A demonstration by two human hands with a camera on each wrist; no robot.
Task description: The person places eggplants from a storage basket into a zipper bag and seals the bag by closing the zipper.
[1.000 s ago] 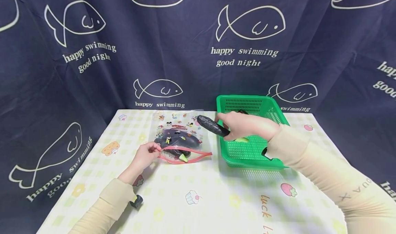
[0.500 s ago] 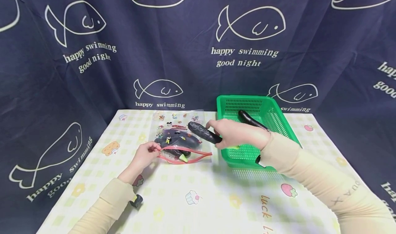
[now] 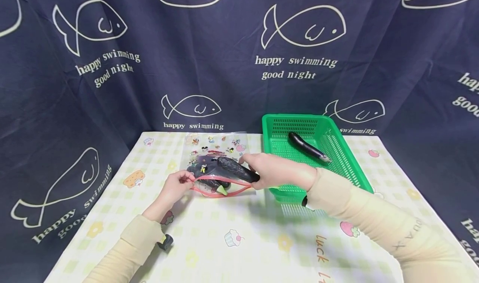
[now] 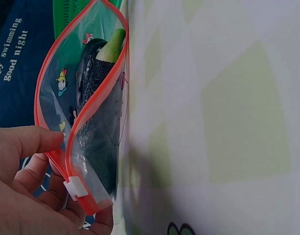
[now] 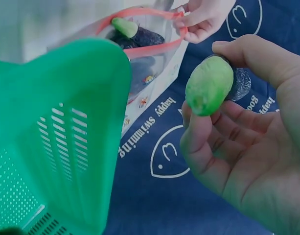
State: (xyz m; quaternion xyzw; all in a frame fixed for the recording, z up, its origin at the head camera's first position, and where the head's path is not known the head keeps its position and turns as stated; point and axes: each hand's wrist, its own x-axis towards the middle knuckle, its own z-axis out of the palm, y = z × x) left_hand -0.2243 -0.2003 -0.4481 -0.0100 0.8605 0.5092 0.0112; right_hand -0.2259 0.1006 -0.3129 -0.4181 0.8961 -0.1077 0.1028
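My left hand (image 3: 179, 187) pinches the left end of a clear zip bag (image 3: 192, 147) by its red rim, near a white slider (image 4: 76, 187). The bag's mouth stands apart, and dark eggplants lie inside; one shows a green stem end (image 4: 110, 48). Over the right side of the bag, my right hand (image 3: 275, 170) grips another dark eggplant (image 3: 235, 168) near its stem end. In the right wrist view its pale green cap (image 5: 210, 85) points at the camera, between thumb and fingers. Whether this eggplant touches the bag, I cannot tell.
To the right of the bag stands a green perforated basket (image 3: 351, 170), with one shiny dark eggplant (image 3: 307, 146) lying in it. A patterned cloth covers the table (image 3: 232, 258). Behind it hangs a dark blue curtain (image 3: 239, 58) printed with fish.
My right hand has carried the eggplant left and down, from above the basket to the bag. The eggplant in the basket has come into full view. My left hand keeps its place.
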